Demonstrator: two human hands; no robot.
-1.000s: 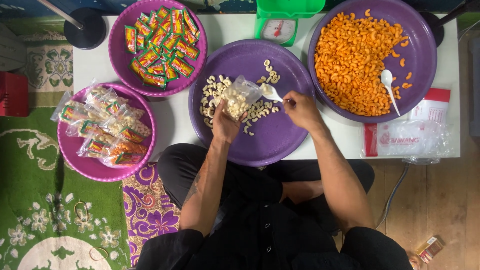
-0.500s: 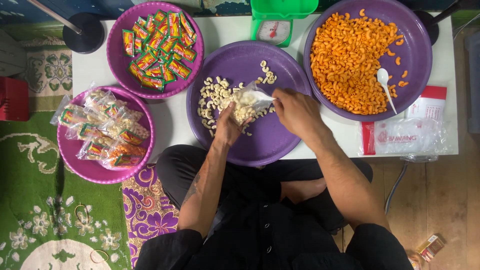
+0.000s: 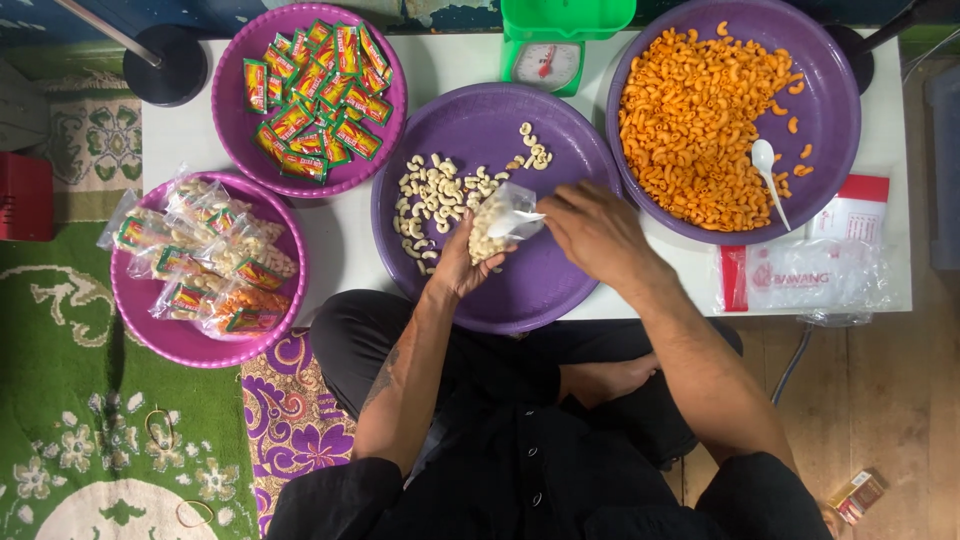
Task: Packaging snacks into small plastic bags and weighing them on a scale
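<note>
A white table is bearing a purple tray of pale cashews. Above it, the left hand is gripping a small clear bag while the right hand is pinching a white spoon into it.

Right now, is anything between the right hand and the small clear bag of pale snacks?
Nothing visible. The right hand already reaches the clear bag, which the left hand holds over the purple tray; a white spoon tip sits at the bag's mouth.
</note>
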